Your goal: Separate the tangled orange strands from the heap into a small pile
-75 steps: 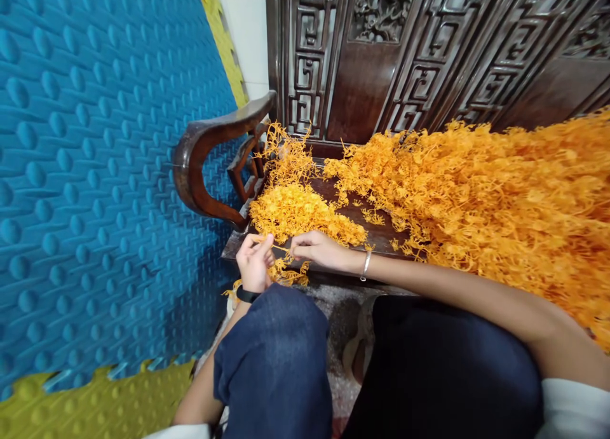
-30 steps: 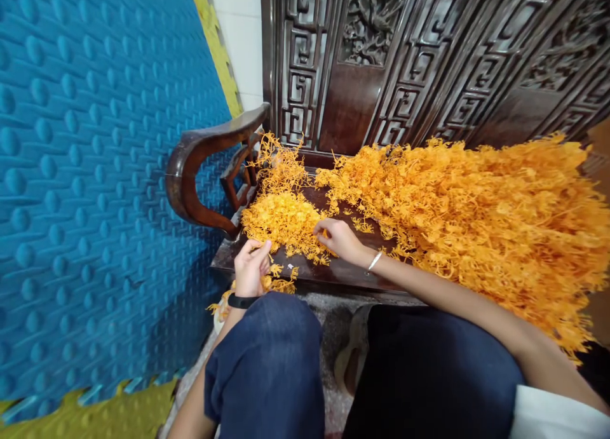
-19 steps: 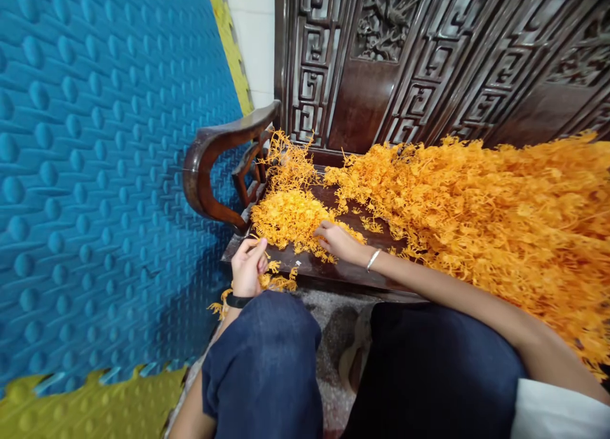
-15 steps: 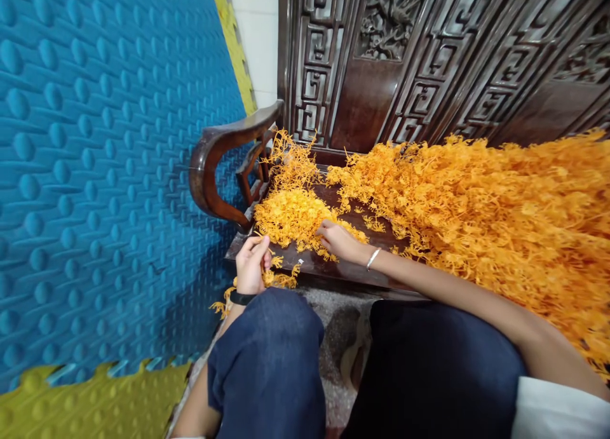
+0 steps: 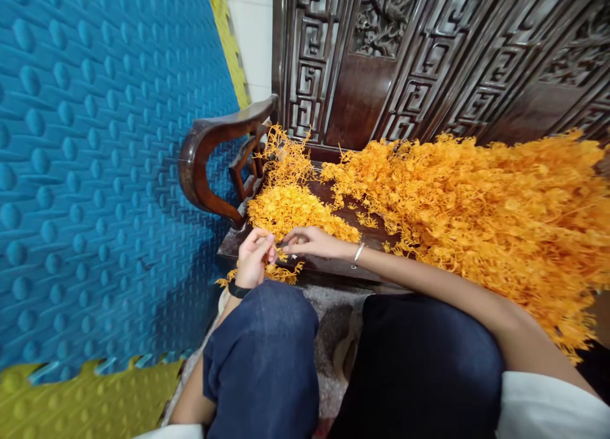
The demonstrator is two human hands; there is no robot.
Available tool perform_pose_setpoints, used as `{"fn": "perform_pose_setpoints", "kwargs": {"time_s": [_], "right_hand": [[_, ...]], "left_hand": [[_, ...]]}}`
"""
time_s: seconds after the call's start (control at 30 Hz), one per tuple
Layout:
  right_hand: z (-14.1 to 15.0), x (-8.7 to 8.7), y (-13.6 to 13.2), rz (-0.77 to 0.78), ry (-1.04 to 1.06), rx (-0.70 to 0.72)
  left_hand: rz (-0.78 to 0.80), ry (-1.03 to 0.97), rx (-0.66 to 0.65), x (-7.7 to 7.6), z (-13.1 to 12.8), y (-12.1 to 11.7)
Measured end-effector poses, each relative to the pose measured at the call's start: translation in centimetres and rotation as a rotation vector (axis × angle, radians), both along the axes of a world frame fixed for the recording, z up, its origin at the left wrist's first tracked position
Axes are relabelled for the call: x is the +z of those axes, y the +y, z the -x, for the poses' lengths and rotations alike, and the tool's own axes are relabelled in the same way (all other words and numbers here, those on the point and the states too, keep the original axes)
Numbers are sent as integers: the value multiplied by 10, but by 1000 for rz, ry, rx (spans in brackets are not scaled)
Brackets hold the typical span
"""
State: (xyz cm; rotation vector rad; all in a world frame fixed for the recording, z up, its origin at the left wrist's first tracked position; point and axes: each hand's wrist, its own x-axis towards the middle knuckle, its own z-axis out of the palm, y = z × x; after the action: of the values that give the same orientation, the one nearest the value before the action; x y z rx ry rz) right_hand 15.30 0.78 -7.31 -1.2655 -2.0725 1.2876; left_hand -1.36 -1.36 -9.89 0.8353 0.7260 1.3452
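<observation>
A heap of small yellow-orange, spidery plastic pieces lies on the dark wooden bench seat. In front of it my left hand is closed in a pinch on an orange spidery piece, mostly hidden by the fingers. More orange pieces hang or lie just beneath that hand; whether they are joined to what it holds I cannot tell. My right hand reaches in from the right, its curled fingertips close to the left fingers. What it pinches is too small to make out.
A much larger heap of orange pieces covers the bench to the right. Thin, stemlike orange pieces lie at the back left. The curved armrest, carved backrest and blue foam mat bound the space.
My right hand has moved left, off the small heap to beside my left hand. The left hand stays pinched in about the same place. The view has shifted slightly.
</observation>
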Motion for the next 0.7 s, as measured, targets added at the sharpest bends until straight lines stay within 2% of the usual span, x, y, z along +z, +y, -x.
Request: {"fn": "perform_pose_setpoints", "kwargs": {"time_s": [0.07, 0.1, 0.23, 0.3, 0.4, 0.5, 0.6, 0.7], "right_hand": [[11, -1, 1, 213, 121, 4], [14, -1, 2, 265, 155, -13], [13, 1, 4, 295, 221, -112], [8, 1, 3, 261, 259, -132], [3, -1, 0, 237, 309, -90], [1, -4, -2, 203, 329, -68], [1, -3, -4, 177, 293, -70], [4, -2, -7, 241, 261, -47]], "left_hand": [[-12, 23, 17, -1, -3, 1], [-25, 29, 45, -1, -4, 1], [-121, 60, 143, -6, -4, 6], [-69, 131, 71, -9, -3, 8], [90, 253, -181, -15, 0, 9], [87, 374, -386, -19, 4, 9], [52, 450, -435, -18, 8, 8], [22, 474, -428, -15, 9, 8]]}}
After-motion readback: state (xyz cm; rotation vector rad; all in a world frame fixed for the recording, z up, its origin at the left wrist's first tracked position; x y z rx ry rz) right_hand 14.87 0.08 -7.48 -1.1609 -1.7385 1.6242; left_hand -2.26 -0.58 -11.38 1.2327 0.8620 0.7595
